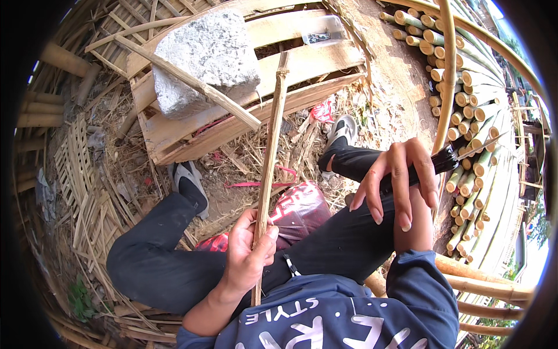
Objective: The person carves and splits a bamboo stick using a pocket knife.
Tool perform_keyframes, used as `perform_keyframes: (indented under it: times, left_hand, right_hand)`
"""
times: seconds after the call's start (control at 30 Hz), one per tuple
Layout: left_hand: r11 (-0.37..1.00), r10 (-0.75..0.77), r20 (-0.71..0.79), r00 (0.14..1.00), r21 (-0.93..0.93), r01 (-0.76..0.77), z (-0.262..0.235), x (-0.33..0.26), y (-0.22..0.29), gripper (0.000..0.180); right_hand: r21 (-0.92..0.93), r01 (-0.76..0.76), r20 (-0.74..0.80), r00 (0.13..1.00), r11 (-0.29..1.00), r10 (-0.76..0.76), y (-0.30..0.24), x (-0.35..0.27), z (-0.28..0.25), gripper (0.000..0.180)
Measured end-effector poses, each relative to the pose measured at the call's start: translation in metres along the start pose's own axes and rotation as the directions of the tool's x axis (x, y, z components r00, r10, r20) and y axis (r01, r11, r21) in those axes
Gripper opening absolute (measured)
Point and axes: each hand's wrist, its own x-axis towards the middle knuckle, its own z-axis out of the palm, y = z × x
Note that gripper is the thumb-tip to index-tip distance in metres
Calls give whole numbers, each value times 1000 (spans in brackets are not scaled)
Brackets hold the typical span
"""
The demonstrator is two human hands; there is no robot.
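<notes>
left hand [247,253] is closed round the lower part of a long thin split bamboo strip [269,151], holding it upright over the lap, its top reaching toward the grey stone block [204,61] on the wooden pallet [302,64]; right hand [401,183] grips a black-handled knife [433,164], fingers curled loosely, blade well apart from the strip. it looks like a pause between trimming cuts; the next move calls for bringing the blade to the strip's edge
</notes>
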Motion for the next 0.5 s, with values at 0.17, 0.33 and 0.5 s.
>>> perform_keyframes:
  times: [0.17,0.33,0.5]
  left_hand:
    - [1000,-15,7,1000,2,15,3,6,-3,14]
    - [999,-29,-11,1000,17,29,6,7,-4,14]
    - [999,-33,-16,999,31,33,5,7,-4,15]
  right_hand:
    - [38,-8,16,1000,999,8,-5,8,16,22]
    - [11,-27,21,999,1000,27,-5,9,23,22]
    - [70,-154,126,981,986,145,-14,8,19,17]
